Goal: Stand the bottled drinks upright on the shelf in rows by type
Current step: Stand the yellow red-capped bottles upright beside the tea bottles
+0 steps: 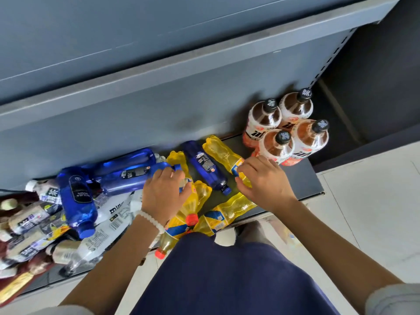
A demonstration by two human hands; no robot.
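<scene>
Several brown drink bottles with black caps (286, 130) stand upright in a block at the right end of the bottom shelf (304, 180). Yellow bottles (229, 212) and blue bottles (77, 198) lie on their sides across the shelf. My right hand (263, 180) curls round the neck end of a lying yellow bottle (221, 150). My left hand (166, 192), with a white bead bracelet on the wrist, grips another lying yellow bottle (200, 194), beside the blue cap of a lying blue bottle (127, 178).
A heap of white-labelled and brown bottles (34, 226) lies at the shelf's left end. The grey shelf above (181, 60) overhangs the back. A blue bottle (205, 169) lies between my hands. White floor tiles (368, 201) spread to the right; my dark blue clothing fills the foreground.
</scene>
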